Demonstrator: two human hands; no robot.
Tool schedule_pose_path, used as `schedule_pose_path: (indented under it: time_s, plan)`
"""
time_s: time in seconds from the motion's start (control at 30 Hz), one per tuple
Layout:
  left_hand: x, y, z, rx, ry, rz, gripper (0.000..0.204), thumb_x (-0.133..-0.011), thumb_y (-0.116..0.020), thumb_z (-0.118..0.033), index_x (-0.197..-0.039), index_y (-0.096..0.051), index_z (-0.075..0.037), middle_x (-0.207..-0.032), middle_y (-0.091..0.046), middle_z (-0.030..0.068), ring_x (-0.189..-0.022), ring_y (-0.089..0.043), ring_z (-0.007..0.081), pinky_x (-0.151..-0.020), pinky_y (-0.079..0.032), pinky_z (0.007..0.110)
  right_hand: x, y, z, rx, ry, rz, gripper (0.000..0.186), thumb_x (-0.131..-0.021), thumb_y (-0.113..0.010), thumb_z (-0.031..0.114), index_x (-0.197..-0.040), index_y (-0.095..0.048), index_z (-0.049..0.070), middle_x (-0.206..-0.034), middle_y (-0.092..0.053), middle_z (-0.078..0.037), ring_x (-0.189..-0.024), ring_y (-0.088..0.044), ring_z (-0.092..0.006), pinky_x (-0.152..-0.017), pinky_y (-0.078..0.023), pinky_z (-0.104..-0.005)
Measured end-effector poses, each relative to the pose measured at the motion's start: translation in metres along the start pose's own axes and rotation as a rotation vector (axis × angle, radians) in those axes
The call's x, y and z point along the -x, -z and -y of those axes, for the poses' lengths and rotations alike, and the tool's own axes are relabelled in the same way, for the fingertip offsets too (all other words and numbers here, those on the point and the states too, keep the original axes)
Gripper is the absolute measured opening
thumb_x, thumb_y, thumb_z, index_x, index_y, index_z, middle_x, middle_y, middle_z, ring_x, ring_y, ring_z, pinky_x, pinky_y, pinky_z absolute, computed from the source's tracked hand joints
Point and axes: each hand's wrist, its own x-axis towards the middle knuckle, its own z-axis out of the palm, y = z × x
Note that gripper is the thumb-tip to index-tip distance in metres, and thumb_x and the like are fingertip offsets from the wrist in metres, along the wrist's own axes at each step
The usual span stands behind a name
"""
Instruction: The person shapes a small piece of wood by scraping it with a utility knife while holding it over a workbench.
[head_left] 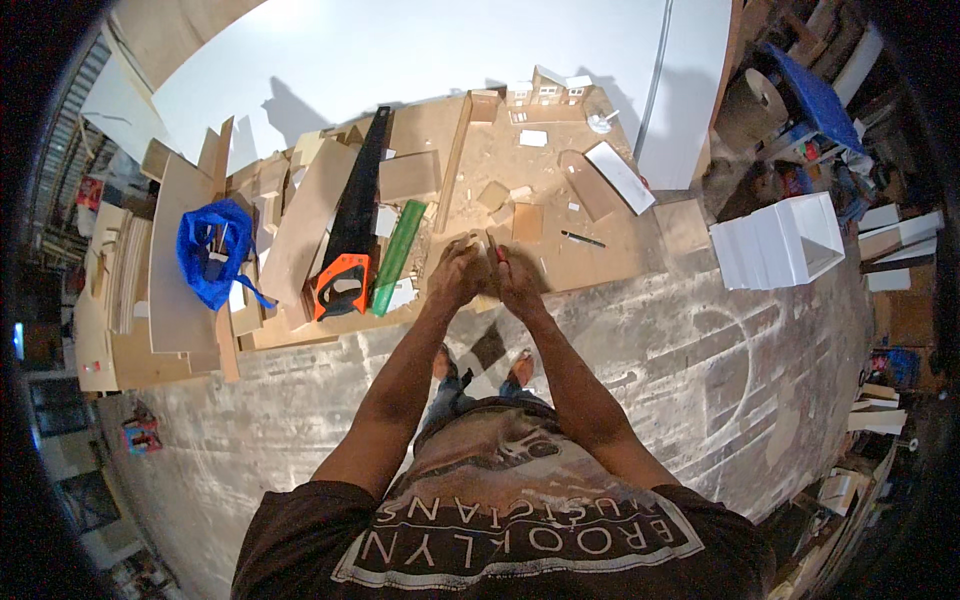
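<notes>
Far left on the wooden board (600, 262) laid on the concrete floor (700, 380): blue bag (212, 250), then black handsaw w/ orange handle (350, 230), then green ruler (398, 257) just beside it. Center: left hand (455, 275) w/ fingers curled round a small pale wood piece (470, 240); right hand (518, 285) touching it, fingers pinched on a thin red tool (496, 250). Both hands up over the board's near edge. Right of hands: black pen (582, 239); further right, off the board, white box (785, 240).
</notes>
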Motion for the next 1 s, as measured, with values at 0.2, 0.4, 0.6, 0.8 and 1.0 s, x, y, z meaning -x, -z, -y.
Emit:
schedule_pose_path:
  time_s: [0.2, 0.4, 0.6, 0.8, 1.0]
  plan:
    - [0.005, -0.001, 0.009, 0.029, -0.096, -0.131, 0.049, -0.071, -0.074, -0.011, -0.117, -0.062, -0.002, -0.126, -0.059, 0.0198, -0.128, -0.048, 0.0382, -0.11, -0.038, 0.043, -0.006, -0.002, 0.032, 0.055, 0.005, 0.16, 0.038, -0.103, -0.034, 0.025, -0.117, -0.055, -0.003, -0.104, -0.06, -0.029, -0.099, -0.058, -0.0461, -0.086, -0.045, -0.0506]
    - [0.0, 0.011, -0.02, 0.014, 0.005, -0.118, 0.047, -0.073, -0.071, -0.009, -0.119, -0.062, -0.006, -0.128, -0.058, 0.0158, -0.127, -0.048, 0.0353, -0.109, -0.039, 0.042, -0.01, -0.01, 0.002, 0.153, 0.085, 0.114, 0.036, -0.102, -0.037, 0.023, -0.116, -0.056, -0.003, -0.103, -0.061, -0.031, -0.096, -0.059, -0.0466, -0.082, -0.048, -0.0513]
    - [-0.002, 0.008, -0.012, -0.069, 0.021, -0.051, 0.059, -0.075, -0.07, -0.01, -0.132, -0.057, -0.013, -0.135, -0.054, 0.0144, -0.128, -0.048, 0.0329, -0.107, -0.042, 0.04, -0.039, -0.009, 0.017, 0.357, 0.171, 0.245, 0.031, -0.092, -0.054, 0.021, -0.105, -0.061, -0.006, -0.097, -0.065, -0.03, -0.09, -0.064, -0.0434, -0.075, -0.052, -0.0488]
    - [-0.005, 0.019, -0.031, 0.0, 0.082, 0.005, 0.057, -0.077, -0.069, -0.014, -0.133, -0.056, -0.012, -0.138, -0.052, 0.0142, -0.129, -0.047, 0.0327, -0.109, -0.04, 0.041, -0.043, -0.005, 0.024, 0.185, 0.219, 0.234, 0.029, -0.089, -0.056, 0.02, -0.097, -0.066, -0.006, -0.093, -0.066, -0.03, -0.085, -0.066, -0.0443, -0.073, -0.054, -0.0486]
    - [-0.003, 0.015, -0.02, -0.057, -0.015, -0.09, 0.049, -0.077, -0.07, -0.017, -0.125, -0.062, -0.008, -0.131, -0.059, 0.015, -0.126, -0.051, 0.034, -0.109, -0.039, 0.04, -0.044, 0.008, 0.073, 0.331, -0.365, 0.613, 0.034, -0.087, -0.054, 0.015, -0.117, -0.058, -0.002, -0.109, -0.063, -0.028, -0.1, -0.063, -0.0432, -0.09, -0.049, -0.0502]
